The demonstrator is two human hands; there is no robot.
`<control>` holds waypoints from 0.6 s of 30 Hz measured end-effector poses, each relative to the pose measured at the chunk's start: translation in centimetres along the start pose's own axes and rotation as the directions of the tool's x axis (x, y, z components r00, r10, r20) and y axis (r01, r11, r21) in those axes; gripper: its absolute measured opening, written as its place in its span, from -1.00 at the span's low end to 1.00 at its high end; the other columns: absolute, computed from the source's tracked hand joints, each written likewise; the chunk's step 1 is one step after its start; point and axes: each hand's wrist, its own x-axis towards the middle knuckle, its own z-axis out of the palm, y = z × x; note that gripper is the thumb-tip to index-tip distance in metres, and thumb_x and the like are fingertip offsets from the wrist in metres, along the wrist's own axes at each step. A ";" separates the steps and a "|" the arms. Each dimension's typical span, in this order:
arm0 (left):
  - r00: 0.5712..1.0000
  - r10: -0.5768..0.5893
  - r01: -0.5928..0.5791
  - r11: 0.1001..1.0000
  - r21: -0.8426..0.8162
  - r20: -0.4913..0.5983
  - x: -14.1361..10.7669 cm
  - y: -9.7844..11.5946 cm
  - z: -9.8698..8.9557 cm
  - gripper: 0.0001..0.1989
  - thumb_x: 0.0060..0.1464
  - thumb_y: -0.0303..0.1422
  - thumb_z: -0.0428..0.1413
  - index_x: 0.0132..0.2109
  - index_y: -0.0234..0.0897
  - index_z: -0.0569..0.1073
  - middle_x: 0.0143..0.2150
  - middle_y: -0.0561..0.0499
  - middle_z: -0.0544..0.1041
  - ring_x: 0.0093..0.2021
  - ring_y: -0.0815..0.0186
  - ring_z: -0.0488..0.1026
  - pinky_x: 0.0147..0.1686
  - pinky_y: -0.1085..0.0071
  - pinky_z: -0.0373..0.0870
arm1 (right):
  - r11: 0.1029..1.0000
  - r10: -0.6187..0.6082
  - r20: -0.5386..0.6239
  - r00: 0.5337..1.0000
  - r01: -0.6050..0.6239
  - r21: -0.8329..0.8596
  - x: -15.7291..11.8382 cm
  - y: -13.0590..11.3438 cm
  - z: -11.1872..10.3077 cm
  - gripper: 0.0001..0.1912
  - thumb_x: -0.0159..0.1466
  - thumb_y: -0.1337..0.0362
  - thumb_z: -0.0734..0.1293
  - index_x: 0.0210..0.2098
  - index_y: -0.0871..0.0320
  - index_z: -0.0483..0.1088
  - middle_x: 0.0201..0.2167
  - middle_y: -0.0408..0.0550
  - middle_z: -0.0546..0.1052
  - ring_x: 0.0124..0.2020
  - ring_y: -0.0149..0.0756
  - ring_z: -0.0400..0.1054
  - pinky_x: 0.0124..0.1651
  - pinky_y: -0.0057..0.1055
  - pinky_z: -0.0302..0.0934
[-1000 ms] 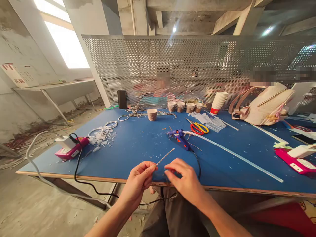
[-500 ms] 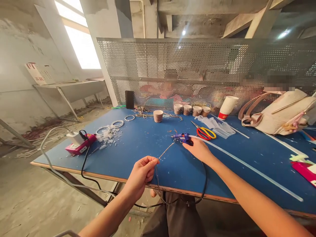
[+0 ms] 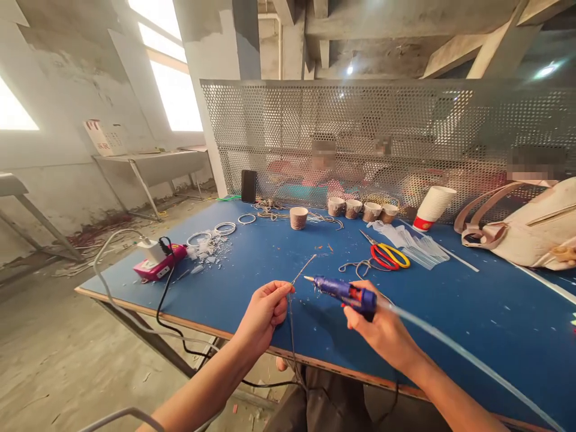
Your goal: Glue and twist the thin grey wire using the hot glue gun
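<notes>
My left hand (image 3: 269, 309) pinches a thin grey-brown cord (image 3: 305, 269) close to its end; the free tip points up and away, and the rest hangs down over the table edge. In my right hand (image 3: 382, 330) is a blue glue gun (image 3: 339, 289), its nozzle aimed left near the cord, apart from it as far as I can see. A long clear glue stick (image 3: 468, 354) trails from the gun's back. Scissors (image 3: 387, 255) with red and yellow handles lie beyond, beside a loose loop of cord (image 3: 357, 266). A small wrapped cup (image 3: 298, 218) stands farther back.
On the blue table (image 3: 252, 258) are white rings (image 3: 225, 228), glue scraps (image 3: 211, 255) and a pink power strip (image 3: 159, 264). Several small cups (image 3: 353, 209), stacked paper cups (image 3: 434, 207), clear sticks (image 3: 414, 245) and a bag (image 3: 531, 222) line the back. A perforated screen (image 3: 279, 132) stands behind.
My right hand has lifted the glue gun off the table and brought it nearer, its nozzle now by the cord tip. My left hand keeps its pinch. The view has shifted slightly left.
</notes>
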 end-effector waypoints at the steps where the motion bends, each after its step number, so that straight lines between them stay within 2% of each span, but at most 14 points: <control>1: 1.000 0.004 -0.004 1.000 -0.007 -0.001 0.1 0.0 0.0 -0.77 -0.22 -0.31 0.26 -0.45 -0.38 0.43 -0.76 0.24 0.12 -0.71 0.61 -0.13 -0.71 0.59 -0.27 | 1.000 -0.020 0.006 1.000 0.020 -0.017 -0.3 -0.1 0.3 -0.78 0.18 0.17 0.25 -0.22 0.13 0.30 -0.52 -0.19 0.46 -0.55 -0.37 0.32 -0.47 -0.48 0.26; 5: 1.000 0.017 -0.017 0.999 -0.030 -0.002 0.2 -0.1 0.1 -0.78 -0.22 -0.32 0.26 -0.47 -0.39 0.43 -0.76 0.24 0.11 -0.71 0.61 -0.12 -0.71 0.58 -0.26 | 0.998 -0.064 0.037 0.997 0.065 -0.024 -0.6 -0.6 1.3 -0.83 0.23 0.17 0.22 -0.23 0.11 0.24 -0.51 -0.19 0.46 -0.57 -0.40 0.30 -0.48 -0.51 0.24; 10: 1.000 0.020 -0.021 0.999 -0.048 -0.015 0.3 -0.3 0.2 -0.78 -0.22 -0.33 0.27 -0.48 -0.39 0.43 -0.74 0.25 0.08 -0.70 0.61 -0.12 -0.70 0.58 -0.25 | 0.974 -0.177 0.056 0.983 0.183 -0.136 -0.4 -0.9 1.9 -0.78 0.28 0.11 0.19 -0.40 0.08 0.30 -0.60 -0.21 0.42 -0.60 -0.38 0.29 -0.48 -0.50 0.23; 18: 0.999 0.018 -0.020 0.998 -0.057 -0.030 0.2 -0.3 0.5 -0.79 -0.25 -0.35 0.27 -0.53 -0.39 0.41 -0.74 0.26 0.06 -0.69 0.61 -0.14 -0.69 0.58 -0.26 | 0.958 -0.194 -0.021 0.981 0.185 -0.218 -0.6 0.2 2.8 -0.70 0.29 0.02 0.15 -0.40 0.06 0.32 -0.60 -0.20 0.46 -0.59 -0.35 0.34 -0.47 -0.49 0.26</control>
